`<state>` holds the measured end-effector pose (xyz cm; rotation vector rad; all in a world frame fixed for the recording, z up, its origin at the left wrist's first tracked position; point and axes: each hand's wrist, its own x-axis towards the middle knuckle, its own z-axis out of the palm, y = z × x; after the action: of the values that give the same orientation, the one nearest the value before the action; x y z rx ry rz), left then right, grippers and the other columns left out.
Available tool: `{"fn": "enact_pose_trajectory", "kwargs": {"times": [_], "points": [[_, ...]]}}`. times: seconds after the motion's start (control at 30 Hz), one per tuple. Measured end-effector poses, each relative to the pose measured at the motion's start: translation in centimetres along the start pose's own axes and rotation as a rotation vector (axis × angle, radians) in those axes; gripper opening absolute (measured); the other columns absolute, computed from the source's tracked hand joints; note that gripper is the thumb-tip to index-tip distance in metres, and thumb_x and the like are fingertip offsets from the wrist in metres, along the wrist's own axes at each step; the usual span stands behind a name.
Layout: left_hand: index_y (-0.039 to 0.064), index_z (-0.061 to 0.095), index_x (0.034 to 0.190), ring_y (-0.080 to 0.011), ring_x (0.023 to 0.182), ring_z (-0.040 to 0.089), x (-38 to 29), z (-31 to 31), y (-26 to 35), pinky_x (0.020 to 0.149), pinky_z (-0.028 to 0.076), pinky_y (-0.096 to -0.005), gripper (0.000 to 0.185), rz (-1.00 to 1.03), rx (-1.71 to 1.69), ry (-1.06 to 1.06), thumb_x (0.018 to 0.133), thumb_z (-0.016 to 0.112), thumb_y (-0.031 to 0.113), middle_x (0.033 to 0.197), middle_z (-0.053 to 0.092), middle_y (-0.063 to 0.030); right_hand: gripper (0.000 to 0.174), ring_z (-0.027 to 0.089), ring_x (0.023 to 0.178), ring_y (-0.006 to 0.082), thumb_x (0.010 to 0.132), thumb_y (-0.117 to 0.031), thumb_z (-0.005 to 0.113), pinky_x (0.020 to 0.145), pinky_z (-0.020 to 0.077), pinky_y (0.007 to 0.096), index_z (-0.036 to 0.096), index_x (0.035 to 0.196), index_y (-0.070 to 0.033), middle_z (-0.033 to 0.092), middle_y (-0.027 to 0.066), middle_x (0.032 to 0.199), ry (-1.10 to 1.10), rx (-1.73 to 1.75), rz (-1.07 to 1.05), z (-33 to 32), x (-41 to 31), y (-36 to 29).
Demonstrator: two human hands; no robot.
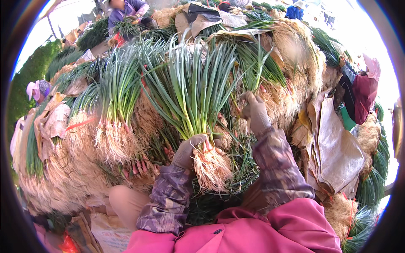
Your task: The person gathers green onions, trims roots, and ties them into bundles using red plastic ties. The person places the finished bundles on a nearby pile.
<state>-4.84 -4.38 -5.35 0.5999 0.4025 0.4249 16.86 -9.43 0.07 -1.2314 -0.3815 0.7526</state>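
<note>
My left hand point(187, 152), in a tan knit glove, grips a bunch of scallions point(193, 107) just above its pinkish bulbs. Its pale roots point(212, 169) hang down below the hand, and the long green leaves fan upward, away from me. To the right of the bunch, my gloved right hand point(255, 112) has its thumb and fingers closed on a scallion stalk point(255, 81); the fingertips partly cover it. Loose leaves and trimmings point(243, 158) lie between my forearms.
A bundle of scallions point(117, 120) lies to the left with its roots toward me. More root ends point(294, 53) are stacked behind on the right. A creased brown sheet point(338, 145) hangs at the right. Other people point(364, 91) are among the piles; one person point(128, 14) handles scallions at the back.
</note>
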Motion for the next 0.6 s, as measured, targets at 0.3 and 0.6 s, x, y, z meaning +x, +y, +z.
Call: {"fn": "enact_pose_trajectory", "kwargs": {"times": [0.3, 0.6], "points": [[0.002, 0.061, 0.079, -0.0203, 0.068, 0.060, 0.2, 1.0, -0.3, 0.064, 0.052, -0.0306, 0.032, 0.121, 0.194, 0.051, 0.091, 0.060, 0.031, 0.078, 0.061, -0.0088, 0.027, 0.050, 0.060, 0.0062, 0.095, -0.022, 0.063, 0.054, 0.0428, 0.0222, 0.064, 0.115, -0.003, 0.057, -0.0043, 0.074, -0.410, -0.241, 0.093, -1.3, -3.4, 5.3], [0.001, 0.051, 0.128, -0.0304, 0.099, 0.064, 0.0, -0.2, -0.9, 0.085, 0.056, -0.0447, 0.053, 0.147, 0.002, -0.256, 0.088, 0.067, 0.032, 0.114, 0.061, -0.0146, 0.033, 0.052, 0.059, 0.0091, 0.097, -0.025, 0.058, 0.052, 0.0469, 0.0245, 0.059, 0.121, -0.003, 0.059, 0.0031, 0.075, 0.042, -0.667, -0.039, -5.7, 1.1, 2.0]]}}
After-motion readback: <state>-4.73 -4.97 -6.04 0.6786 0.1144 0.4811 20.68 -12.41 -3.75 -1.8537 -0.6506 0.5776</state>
